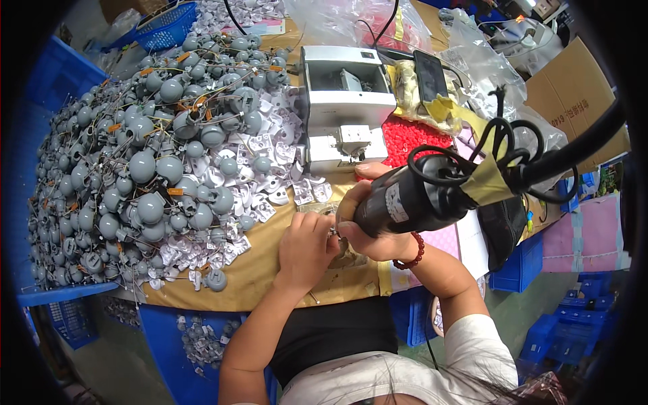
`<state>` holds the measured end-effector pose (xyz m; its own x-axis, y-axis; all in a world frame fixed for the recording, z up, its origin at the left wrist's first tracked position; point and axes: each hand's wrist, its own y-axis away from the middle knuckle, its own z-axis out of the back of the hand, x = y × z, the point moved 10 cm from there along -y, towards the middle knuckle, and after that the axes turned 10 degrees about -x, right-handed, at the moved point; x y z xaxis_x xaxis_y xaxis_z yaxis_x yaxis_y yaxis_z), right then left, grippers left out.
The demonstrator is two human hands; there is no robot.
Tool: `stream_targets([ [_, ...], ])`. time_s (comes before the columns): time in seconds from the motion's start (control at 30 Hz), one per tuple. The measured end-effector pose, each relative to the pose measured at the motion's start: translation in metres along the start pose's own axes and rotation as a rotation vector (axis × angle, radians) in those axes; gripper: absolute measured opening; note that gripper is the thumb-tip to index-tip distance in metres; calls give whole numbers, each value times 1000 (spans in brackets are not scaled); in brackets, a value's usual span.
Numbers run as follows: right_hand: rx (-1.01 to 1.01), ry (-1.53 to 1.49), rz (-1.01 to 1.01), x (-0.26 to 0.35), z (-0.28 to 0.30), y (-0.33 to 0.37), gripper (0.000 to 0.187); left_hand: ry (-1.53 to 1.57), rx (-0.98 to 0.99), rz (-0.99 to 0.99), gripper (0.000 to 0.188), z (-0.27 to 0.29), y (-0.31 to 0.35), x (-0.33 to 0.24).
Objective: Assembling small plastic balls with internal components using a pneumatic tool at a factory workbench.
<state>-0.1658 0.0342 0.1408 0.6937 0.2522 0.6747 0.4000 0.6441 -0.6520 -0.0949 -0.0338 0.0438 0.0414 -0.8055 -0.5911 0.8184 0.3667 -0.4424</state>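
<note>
My right hand (370,237) is wrapped around a thick black electric screwdriver (412,197), whose coiled black cable leads off to the upper right. The tool tilts, its working end down by the fingers of my left hand (304,246). Those left fingers are pinched together low over the table; what sits between them is mostly hidden, with only a small metallic bit showing. Just beyond both hands stands a white and grey box-shaped screw feeder (347,101). Loose white plastic pieces (312,191) lie close to the left fingertips.
A large heap of grey domed parts with wires (145,165) fills the left. Small red pieces (412,138) and a dark phone (430,75) lie right of the feeder. A cardboard box (570,101) stands far right. Blue bins (520,266) sit below the table.
</note>
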Motion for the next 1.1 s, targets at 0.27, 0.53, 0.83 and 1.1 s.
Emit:
stream_targets([
  [0.27,33,-150,-8,-5,-10,14,71,77,-13,46,38,7,-1,0],
  [0.53,-40,-295,-118,-19,-6,22,68,46,-5,22,37,3,0,1],
  [0.83,-372,-255,-382,-44,34,0,35,29,53,128,34,-2,4,5],
  [1.1,-668,222,-550,-146,126,56,45,16,-59,96,38,-1,7,1],
])
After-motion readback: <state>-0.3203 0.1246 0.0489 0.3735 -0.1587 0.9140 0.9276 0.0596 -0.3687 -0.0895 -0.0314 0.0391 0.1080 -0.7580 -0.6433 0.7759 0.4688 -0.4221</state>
